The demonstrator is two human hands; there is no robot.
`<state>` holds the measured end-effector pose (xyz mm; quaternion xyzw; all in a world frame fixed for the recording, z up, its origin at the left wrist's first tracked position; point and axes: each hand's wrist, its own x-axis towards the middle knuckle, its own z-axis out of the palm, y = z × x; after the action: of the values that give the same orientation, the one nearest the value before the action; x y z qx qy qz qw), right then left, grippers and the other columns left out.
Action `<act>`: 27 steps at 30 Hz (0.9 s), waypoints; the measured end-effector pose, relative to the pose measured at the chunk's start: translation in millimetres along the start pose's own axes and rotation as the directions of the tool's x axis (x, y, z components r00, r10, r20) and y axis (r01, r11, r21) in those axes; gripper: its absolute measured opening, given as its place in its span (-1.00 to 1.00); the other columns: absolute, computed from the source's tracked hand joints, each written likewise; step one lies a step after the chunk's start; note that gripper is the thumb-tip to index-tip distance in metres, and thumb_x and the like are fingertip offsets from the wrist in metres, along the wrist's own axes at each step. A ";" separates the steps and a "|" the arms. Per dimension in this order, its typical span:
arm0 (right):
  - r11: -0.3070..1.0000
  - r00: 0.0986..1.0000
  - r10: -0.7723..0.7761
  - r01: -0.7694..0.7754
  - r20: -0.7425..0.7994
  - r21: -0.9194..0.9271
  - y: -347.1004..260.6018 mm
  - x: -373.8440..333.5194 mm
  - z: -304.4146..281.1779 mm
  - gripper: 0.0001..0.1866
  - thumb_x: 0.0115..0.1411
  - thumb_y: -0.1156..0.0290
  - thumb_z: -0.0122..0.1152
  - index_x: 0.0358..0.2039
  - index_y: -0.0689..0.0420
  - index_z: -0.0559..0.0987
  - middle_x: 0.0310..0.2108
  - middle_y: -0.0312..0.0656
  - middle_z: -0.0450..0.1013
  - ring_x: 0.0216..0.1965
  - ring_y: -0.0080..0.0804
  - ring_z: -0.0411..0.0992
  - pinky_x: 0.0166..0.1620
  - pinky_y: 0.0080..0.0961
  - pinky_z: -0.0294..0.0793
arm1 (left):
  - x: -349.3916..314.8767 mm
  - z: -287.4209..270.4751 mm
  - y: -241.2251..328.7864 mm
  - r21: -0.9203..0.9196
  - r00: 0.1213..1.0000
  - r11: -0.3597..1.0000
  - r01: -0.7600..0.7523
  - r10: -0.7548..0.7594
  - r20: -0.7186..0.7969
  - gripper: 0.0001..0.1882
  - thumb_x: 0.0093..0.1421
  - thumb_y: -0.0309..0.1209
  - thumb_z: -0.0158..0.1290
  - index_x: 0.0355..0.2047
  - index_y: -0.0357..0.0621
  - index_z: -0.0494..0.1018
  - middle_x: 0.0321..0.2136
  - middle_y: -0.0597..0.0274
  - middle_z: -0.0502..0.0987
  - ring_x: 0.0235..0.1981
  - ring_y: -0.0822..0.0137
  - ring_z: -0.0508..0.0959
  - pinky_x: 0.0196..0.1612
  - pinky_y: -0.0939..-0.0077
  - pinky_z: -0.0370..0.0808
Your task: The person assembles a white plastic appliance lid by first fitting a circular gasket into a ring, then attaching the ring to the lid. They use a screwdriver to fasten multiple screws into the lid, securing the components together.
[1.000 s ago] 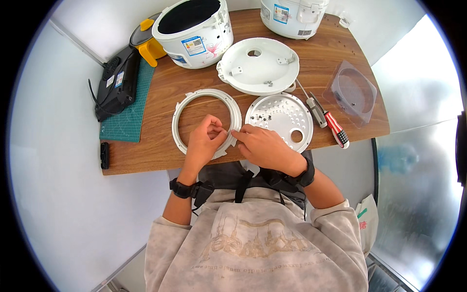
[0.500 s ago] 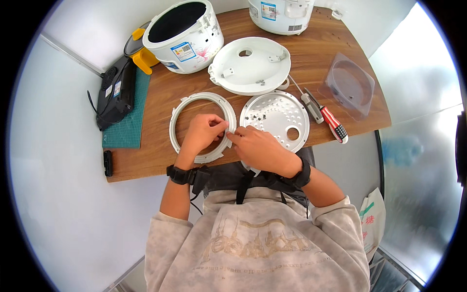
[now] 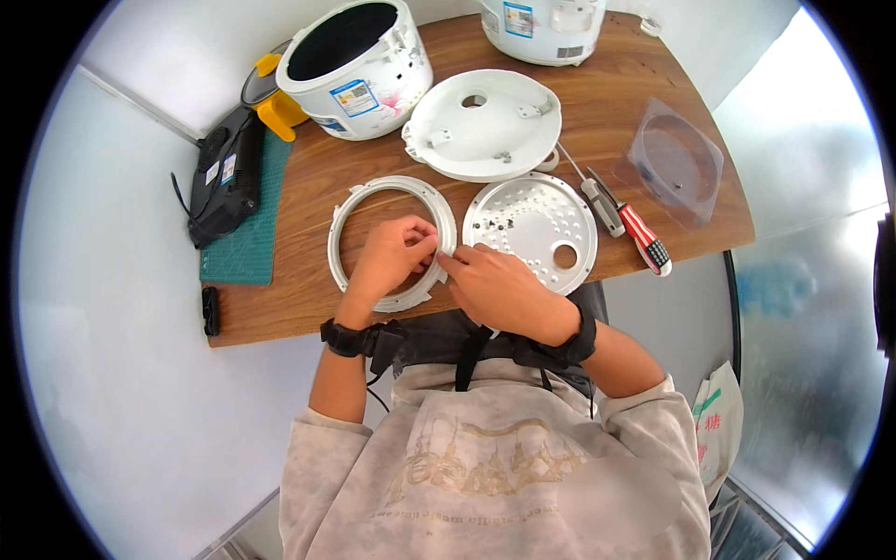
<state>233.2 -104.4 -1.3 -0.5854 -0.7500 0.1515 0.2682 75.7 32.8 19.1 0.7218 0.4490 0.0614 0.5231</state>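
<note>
A white plastic ring (image 3: 349,213) lies near the front of the table. My left hand (image 3: 397,257) reaches over its opening, thumb and fingers pinched at the inner edge of its right side. From the other side my right hand (image 3: 504,287) presses its bent fingers against the ring's outer right edge. The fingertips of the two hands nearly meet there, and any small part between them is hidden. Next to the ring sits a round, dimpled metal plate (image 3: 537,207) with one large hole and several small dark screws on it; my right hand overlaps its lower left edge.
Behind lie a white lid shell (image 3: 467,126) with small metal bits and an open rice cooker body (image 3: 364,98); another white cooker (image 3: 565,42) stands farther back. Screwdrivers, one with a red-striped handle (image 3: 639,233), and a clear plastic tray (image 3: 677,163) are right. A green mat (image 3: 245,252) lies left.
The whole view has shifted slightly. Both hands stay at the ring's right side with almost the same grip, and nothing on the table has visibly moved.
</note>
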 end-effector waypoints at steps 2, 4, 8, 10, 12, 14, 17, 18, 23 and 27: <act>1.000 1.000 0.008 -0.008 0.023 0.004 -0.5 -1.5 -1.1 -0.62 0.13 0.49 0.21 -0.02 0.32 0.57 -0.27 -0.03 0.53 -0.19 -0.08 0.56 -0.20 -0.21 0.63 | -2.5 -0.2 -7.6 -0.020 0.999 0.999 -0.035 0.035 0.010 -0.78 0.33 -0.35 0.20 -0.16 -0.28 0.61 -0.38 0.26 0.67 -0.40 0.51 0.63 -0.36 0.62 0.58; 1.000 1.000 0.015 -0.015 0.015 -0.004 -0.7 -2.5 -3.2 -0.61 0.13 0.49 0.22 -0.01 0.32 0.56 -0.27 -0.04 0.53 -0.18 -0.08 0.55 -0.20 -0.21 0.63 | -8.7 -6.5 -11.1 0.046 0.994 0.994 -0.098 0.100 -0.043 -0.78 0.32 -0.34 0.21 -0.15 -0.26 0.62 -0.38 0.27 0.67 -0.40 0.51 0.62 -0.37 0.61 0.57; 0.999 0.999 0.027 -0.026 0.039 -0.023 -3.7 -0.9 -7.3 -0.59 0.13 0.49 0.22 0.01 0.33 0.56 -0.26 -0.05 0.52 -0.17 -0.09 0.54 -0.20 -0.22 0.64 | -18.4 -42.5 -28.2 0.335 0.892 0.940 -0.065 0.205 -0.402 -0.81 0.30 -0.36 0.20 -0.16 -0.21 0.61 -0.39 0.18 0.67 -0.40 0.37 0.64 -0.34 0.46 0.55; 0.999 0.999 0.014 -0.013 0.040 -0.031 -5.6 -0.5 -7.6 -0.59 0.13 0.49 0.22 0.02 0.33 0.56 -0.26 -0.06 0.52 -0.17 -0.10 0.54 -0.21 -0.22 0.64 | -22.5 -65.8 -45.4 0.441 0.825 0.897 0.000 0.250 -0.508 -0.82 0.28 -0.38 0.21 -0.16 -0.19 0.61 -0.39 0.13 0.67 -0.41 0.28 0.65 -0.32 0.38 0.55; 0.999 0.999 0.006 -0.004 0.037 -0.041 -6.3 0.0 -7.4 -0.58 0.14 0.49 0.21 0.03 0.33 0.55 -0.25 -0.06 0.52 -0.17 -0.10 0.54 -0.22 -0.22 0.65 | -23.9 -81.6 -60.6 0.504 0.806 0.863 0.039 0.270 -0.526 -0.81 0.26 -0.40 0.22 -0.15 -0.18 0.59 -0.40 0.09 0.66 -0.40 0.19 0.65 -0.30 0.32 0.55; 0.999 1.000 0.000 0.002 0.030 -0.052 -6.4 1.1 -7.4 -0.59 0.15 0.49 0.21 0.03 0.33 0.55 -0.25 -0.06 0.52 -0.17 -0.10 0.55 -0.23 -0.22 0.65 | -24.5 -84.3 -65.6 0.474 0.832 0.880 0.036 0.236 -0.501 -0.78 0.23 -0.40 0.24 -0.13 -0.17 0.58 -0.39 0.11 0.65 -0.38 0.16 0.65 -0.29 0.30 0.55; 0.999 0.999 0.020 -0.018 0.050 -0.047 -7.2 1.5 -10.3 -0.60 0.16 0.50 0.19 0.02 0.33 0.55 -0.25 -0.06 0.53 -0.18 -0.08 0.55 -0.23 -0.21 0.65 | -21.0 -82.1 -70.4 0.486 0.827 0.874 0.030 0.251 -0.503 -0.73 0.21 -0.39 0.26 -0.10 -0.15 0.56 -0.36 0.12 0.64 -0.36 0.13 0.64 -0.28 0.26 0.54; 0.999 0.998 0.022 -0.020 0.052 -0.045 -7.3 1.6 -11.0 -0.61 0.16 0.50 0.19 0.02 0.33 0.56 -0.25 -0.05 0.53 -0.18 -0.08 0.56 -0.23 -0.21 0.65 | -18.8 -80.4 -72.4 0.498 0.817 0.867 0.028 0.267 -0.511 -0.72 0.20 -0.39 0.26 -0.09 -0.15 0.55 -0.35 0.12 0.63 -0.35 0.12 0.64 -0.27 0.25 0.54; 0.999 0.997 0.025 -0.023 0.069 -0.042 -6.0 1.4 -13.5 -0.63 0.19 0.50 0.16 0.01 0.32 0.56 -0.26 -0.04 0.53 -0.20 -0.06 0.57 -0.24 -0.17 0.64 | -14.0 -79.1 -66.6 0.558 0.837 0.816 0.150 0.196 -0.512 -0.69 0.18 -0.35 0.26 -0.09 -0.09 0.51 -0.28 0.08 0.63 -0.24 0.02 0.63 -0.21 0.14 0.55; 0.996 0.986 0.083 -0.076 0.145 -0.054 -4.5 2.7 -13.4 -0.60 0.28 0.42 0.17 0.11 0.24 0.54 -0.08 -0.07 0.55 -0.16 -0.05 0.57 -0.20 -0.16 0.64 | -11.2 -77.5 -51.3 0.584 0.831 0.801 0.133 0.230 -0.506 -0.72 0.17 -0.35 0.25 -0.13 -0.07 0.49 -0.26 0.07 0.64 -0.19 -0.04 0.63 -0.20 0.08 0.55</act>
<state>237.0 -104.2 12.6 -0.6086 -0.7471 0.1867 0.1915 -4.2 81.6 16.3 0.8111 0.5570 0.1370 0.1144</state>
